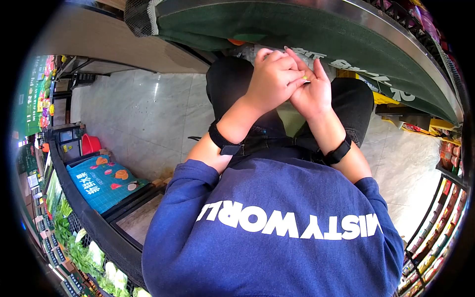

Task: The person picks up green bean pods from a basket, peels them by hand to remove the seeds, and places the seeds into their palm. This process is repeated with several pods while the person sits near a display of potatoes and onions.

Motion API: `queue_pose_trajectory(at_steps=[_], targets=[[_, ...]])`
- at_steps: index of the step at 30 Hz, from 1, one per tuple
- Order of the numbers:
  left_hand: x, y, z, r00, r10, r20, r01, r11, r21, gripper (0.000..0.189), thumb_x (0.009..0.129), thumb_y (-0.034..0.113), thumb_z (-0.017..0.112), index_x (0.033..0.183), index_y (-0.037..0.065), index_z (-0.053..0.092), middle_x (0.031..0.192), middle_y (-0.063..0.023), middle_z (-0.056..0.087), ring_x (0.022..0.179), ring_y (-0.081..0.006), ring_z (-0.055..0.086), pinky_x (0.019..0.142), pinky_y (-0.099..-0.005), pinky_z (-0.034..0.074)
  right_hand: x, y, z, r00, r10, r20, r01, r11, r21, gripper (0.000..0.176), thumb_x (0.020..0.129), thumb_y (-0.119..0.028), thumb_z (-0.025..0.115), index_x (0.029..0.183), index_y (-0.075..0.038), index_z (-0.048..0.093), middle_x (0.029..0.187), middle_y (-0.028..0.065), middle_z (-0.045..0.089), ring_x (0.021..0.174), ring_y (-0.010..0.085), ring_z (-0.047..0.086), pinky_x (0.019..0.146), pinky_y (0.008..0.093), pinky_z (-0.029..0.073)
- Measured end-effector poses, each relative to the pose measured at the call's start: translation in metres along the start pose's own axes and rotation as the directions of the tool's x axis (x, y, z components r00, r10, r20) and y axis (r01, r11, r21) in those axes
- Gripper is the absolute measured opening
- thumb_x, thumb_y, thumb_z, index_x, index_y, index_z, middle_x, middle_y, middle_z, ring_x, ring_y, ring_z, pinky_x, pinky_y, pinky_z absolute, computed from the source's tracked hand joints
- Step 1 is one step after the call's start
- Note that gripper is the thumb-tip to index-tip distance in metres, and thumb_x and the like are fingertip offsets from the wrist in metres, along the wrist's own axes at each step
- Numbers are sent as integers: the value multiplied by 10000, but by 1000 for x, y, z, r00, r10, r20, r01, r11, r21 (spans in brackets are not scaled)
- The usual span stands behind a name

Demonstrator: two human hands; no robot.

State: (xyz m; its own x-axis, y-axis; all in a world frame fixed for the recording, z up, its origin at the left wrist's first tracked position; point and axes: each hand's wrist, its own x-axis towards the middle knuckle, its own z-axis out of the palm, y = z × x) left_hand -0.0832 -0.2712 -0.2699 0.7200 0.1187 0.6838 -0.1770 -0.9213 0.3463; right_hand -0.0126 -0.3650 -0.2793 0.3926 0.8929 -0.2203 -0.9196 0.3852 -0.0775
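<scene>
Grey floor tiles spread around the seated person's dark-trousered legs, with a red bucket off to the left and a dark green cloth ahead. From my remote view, the left hand was curled, its fingertips at a small yellowish thing over the open, upturned right hand; I could not tell whether the left gripped it.

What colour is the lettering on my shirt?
The lettering is white; it shows best in the head view.
</scene>
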Motion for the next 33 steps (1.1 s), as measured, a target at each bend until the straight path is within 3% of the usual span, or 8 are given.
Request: queue_pose_trajectory(at_steps=[3, 13, 18, 25, 31, 33], targets=[[-3, -2, 6, 993, -114, -23, 110, 985, -132, 103, 578, 112, 685, 677, 92, 667, 674, 21, 570, 700, -144, 506, 746, -312, 308, 2, 0, -2, 999, -32, -4, 32, 999, -21, 574, 910, -402, 219, 1197, 66, 386, 1168, 173, 436, 1111, 257, 407, 990, 364, 293], [-5, 1, 18, 978, -169, -118, 145, 971, -192, 113, 554, 67, 676, 666, 62, 669, 665, -6, 585, 648, -157, 494, 675, -283, 330, 6, -2, -12, 999, -10, 49, 7, 998, 56, 544, 911, -384, 255, 1171, 69, 407, 1129, 176, 465, 1074, 256, 442, 971, 370, 321], [-6, -2, 23, 961, -241, -134, 204, 948, -243, 112, 565, 75, 676, 677, 70, 669, 664, -15, 584, 626, -167, 490, 663, -278, 329, 5, -1, -8, 1000, -16, -14, 17, 999, 49, 506, 918, -350, 258, 1144, 72, 423, 1100, 183, 482, 1047, 252, 465, 955, 367, 342], [-2, 1, 22, 957, -236, -168, 211, 966, -150, 81, 631, 103, 671, 710, 89, 660, 648, -13, 580, 635, -155, 517, 690, -290, 318, 10, -7, -22, 996, 56, 73, -71, 976, 207, 436, 922, -284, 272, 1084, 77, 456, 1076, 182, 497, 1029, 252, 476, 935, 356, 367], [0, -3, 18, 953, -273, -135, 255, 958, -132, 70, 695, 113, 643, 752, 74, 641, 702, -34, 613, 656, -164, 542, 718, -294, 342, 11, -7, -30, 1000, 13, -17, -10, 984, 178, 378, 915, -237, 298, 972, 89, 481, 1003, 187, 509, 995, 254, 485, 915, 356, 384], [-1, -11, 17, 911, -388, -138, 350, 906, -236, 78, 725, 112, 622, 776, 56, 637, 726, -61, 619, 676, -186, 551, 708, -298, 379, 12, -7, -34, 983, -42, -180, 65, 990, 122, 331, 909, -198, 314, 926, 89, 479, 969, 186, 503, 952, 264, 488, 890, 361, 402]])
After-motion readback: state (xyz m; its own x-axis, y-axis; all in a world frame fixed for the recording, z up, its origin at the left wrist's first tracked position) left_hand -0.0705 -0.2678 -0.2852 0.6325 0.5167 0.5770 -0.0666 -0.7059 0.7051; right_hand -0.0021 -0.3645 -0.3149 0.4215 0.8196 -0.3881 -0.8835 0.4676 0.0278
